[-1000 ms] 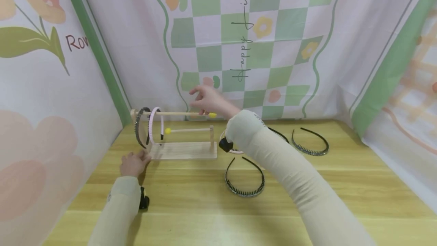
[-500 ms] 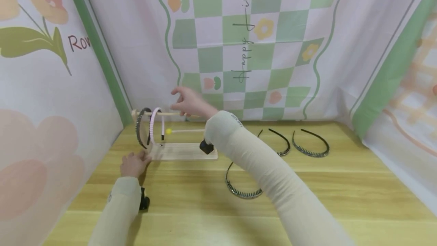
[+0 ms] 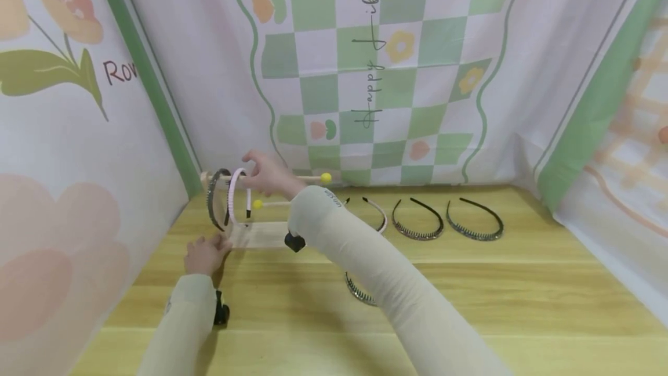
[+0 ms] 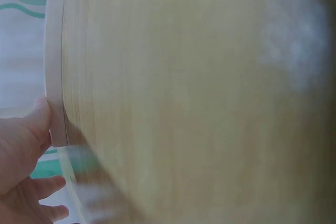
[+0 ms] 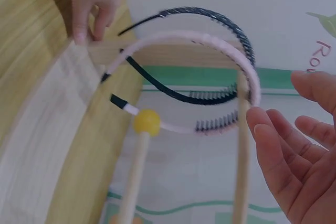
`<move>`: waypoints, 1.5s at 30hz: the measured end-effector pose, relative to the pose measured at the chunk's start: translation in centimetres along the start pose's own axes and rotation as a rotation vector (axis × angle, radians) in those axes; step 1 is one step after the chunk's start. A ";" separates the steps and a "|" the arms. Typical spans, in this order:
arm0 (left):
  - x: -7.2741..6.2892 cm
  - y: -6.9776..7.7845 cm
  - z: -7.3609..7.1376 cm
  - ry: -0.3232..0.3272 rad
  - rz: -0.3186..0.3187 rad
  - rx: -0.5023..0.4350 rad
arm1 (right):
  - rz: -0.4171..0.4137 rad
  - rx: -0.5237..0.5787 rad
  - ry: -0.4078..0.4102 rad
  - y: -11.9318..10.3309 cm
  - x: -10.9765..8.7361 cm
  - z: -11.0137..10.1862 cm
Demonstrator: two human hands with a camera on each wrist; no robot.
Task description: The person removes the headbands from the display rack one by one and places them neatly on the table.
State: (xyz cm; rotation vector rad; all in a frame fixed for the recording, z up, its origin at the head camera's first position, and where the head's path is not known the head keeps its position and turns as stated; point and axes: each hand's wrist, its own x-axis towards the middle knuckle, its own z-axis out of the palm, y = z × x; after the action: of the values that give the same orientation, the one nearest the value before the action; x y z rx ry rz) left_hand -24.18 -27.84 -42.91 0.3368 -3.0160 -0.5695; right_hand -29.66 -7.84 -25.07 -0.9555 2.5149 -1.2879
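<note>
A dark toothed headband (image 3: 211, 199) and a pink headband (image 3: 231, 202) hang on the upper rod of a wooden rack (image 3: 261, 235). My left hand (image 3: 204, 254) pinches the left end of the rack's base, thumb on top in the left wrist view. At the upper rod, my right hand (image 3: 271, 174) is just right of the pink headband. Seen from the right wrist, its fingers (image 5: 270, 145) are loosely bent, with a fingertip close to the pink band; whether they touch cannot be told. Nothing is gripped in that hand.
On the table (image 3: 292, 329) right of the rack lie a dark headband (image 3: 417, 235), another dark one (image 3: 475, 235) and a pink one (image 3: 383, 219). Another dark headband (image 3: 360, 293) is partly behind my right forearm. Yellow balls (image 3: 326, 178) cap the rods. A patterned curtain (image 3: 360, 91) hangs behind.
My right hand has moved left and down along the upper rod to the pink headband. The left hand has stayed at the rack's base.
</note>
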 end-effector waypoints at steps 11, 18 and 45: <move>0.1 0.0 0.1 -0.006 -0.010 0.009 | 0.014 0.016 0.004 0.8 0.5 2.6; 0.2 -0.1 0.1 -0.012 -0.012 0.005 | 0.018 0.064 -0.001 1.1 1.0 4.0; 0.5 -0.2 0.3 -0.020 -0.024 -0.006 | 0.040 0.224 0.124 1.8 1.5 5.4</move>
State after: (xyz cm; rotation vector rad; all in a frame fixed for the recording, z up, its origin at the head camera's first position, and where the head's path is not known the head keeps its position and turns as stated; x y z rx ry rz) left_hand -24.63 -28.05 -43.22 0.3698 -3.0328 -0.5867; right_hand -29.47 -11.59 -29.59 -0.7951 2.3960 -1.6197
